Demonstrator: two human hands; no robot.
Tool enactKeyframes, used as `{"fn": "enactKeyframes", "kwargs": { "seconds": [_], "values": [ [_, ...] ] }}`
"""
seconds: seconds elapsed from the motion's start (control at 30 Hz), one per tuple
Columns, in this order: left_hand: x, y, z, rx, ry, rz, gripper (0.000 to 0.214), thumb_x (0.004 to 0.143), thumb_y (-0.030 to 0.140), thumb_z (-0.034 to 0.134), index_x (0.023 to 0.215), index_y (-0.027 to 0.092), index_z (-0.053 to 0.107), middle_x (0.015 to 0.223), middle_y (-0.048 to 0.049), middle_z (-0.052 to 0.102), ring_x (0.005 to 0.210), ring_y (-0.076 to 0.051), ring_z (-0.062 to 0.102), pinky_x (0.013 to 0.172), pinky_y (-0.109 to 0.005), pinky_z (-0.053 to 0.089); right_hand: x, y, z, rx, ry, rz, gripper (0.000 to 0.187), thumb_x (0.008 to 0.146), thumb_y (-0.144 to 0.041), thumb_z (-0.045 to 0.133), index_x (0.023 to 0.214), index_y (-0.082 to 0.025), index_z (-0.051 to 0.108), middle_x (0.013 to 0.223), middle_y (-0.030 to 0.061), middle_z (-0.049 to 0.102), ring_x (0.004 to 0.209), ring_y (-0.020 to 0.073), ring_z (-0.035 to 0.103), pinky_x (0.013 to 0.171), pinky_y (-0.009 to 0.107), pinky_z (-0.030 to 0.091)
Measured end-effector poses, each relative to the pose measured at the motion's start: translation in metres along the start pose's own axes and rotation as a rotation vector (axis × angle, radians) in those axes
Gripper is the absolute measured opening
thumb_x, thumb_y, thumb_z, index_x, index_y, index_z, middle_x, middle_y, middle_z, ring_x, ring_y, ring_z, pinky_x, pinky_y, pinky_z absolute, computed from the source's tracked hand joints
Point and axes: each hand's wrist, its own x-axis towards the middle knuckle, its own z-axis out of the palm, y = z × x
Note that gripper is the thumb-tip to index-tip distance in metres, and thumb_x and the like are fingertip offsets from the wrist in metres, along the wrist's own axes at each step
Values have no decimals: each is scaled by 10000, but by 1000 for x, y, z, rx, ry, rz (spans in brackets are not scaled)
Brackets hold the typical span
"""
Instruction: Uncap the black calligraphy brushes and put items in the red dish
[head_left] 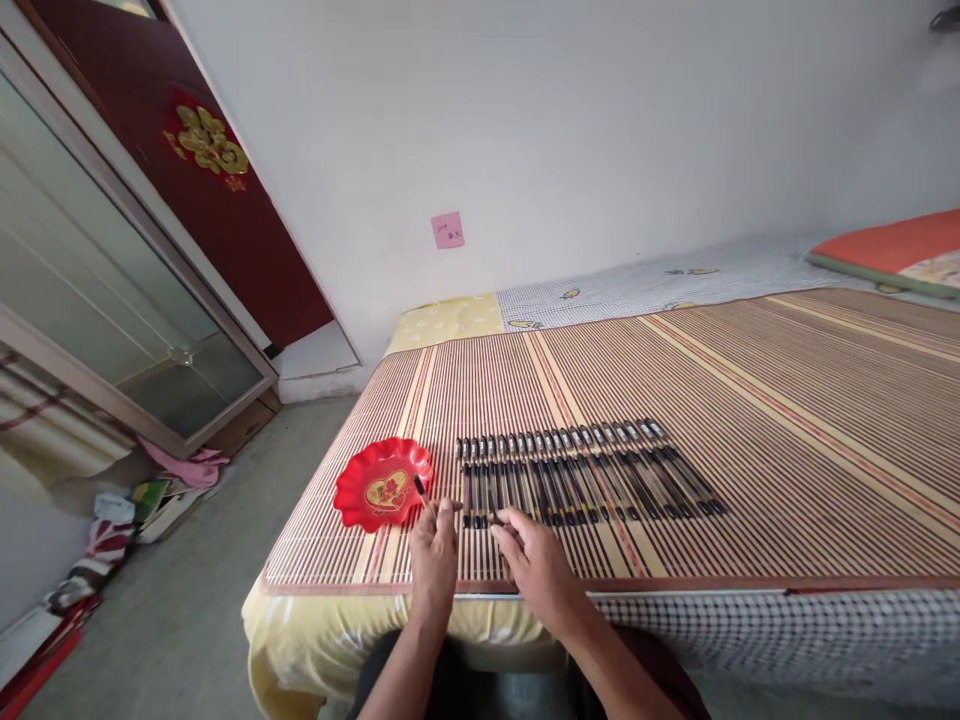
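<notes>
A long row of black pens [592,478] lies side by side on a striped bamboo mat [750,400] covering a bed. My left hand [433,555] is closed on a small black pen cap [420,488] that sticks up from its fingers, just right of a red scalloped plate [352,490]. My right hand [529,558] rests at the near left end of the row, its fingertips pinched on the end of one pen [491,516].
The bed's near edge [600,590] runs just below my hands. A white wall with a pink sticky note [447,230] stands behind. An orange pillow [892,245] lies at far right. Clutter [120,520] and a glass door [112,300] are on the left.
</notes>
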Motion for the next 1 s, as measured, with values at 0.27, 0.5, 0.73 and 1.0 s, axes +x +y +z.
{"fn": "enactKeyframes", "kwargs": {
  "seconds": [0.27, 0.5, 0.73, 1.0],
  "values": [
    [-5, 9, -8, -187, -135, -29, 495, 773, 645, 748, 716, 170, 619, 572, 54, 440, 533, -107, 363, 532, -228, 345, -5, -35, 16, 25, -177, 73, 138, 928, -224, 543, 798, -203, 583, 754, 29, 689, 734, 182, 638, 647, 257, 374],
    [51, 38, -18, -179, -18, 84, 513, 831, 677, 679, 781, 167, 661, 609, 28, 492, 578, -138, 463, 545, -243, 361, 13, -34, 16, 102, -158, 185, 176, 946, -315, 531, 834, -197, 596, 642, -9, 596, 528, 143, 546, 516, 246, 354],
    [80, 56, -44, -240, 106, 212, 545, 962, 690, 490, 936, 180, 680, 607, 33, 426, 506, -133, 394, 486, -262, 320, 46, -20, 22, -134, -124, 290, 155, 914, -193, 580, 760, -182, 590, 573, -49, 472, 511, 114, 438, 502, 238, 279],
    [76, 55, -63, -348, 86, 155, 525, 965, 683, 499, 912, 183, 653, 617, 48, 355, 502, -110, 328, 468, -247, 270, 66, -16, 38, -266, -139, 390, 220, 897, -140, 597, 693, -197, 537, 582, -43, 506, 536, 114, 466, 521, 233, 290]
  ]
}}
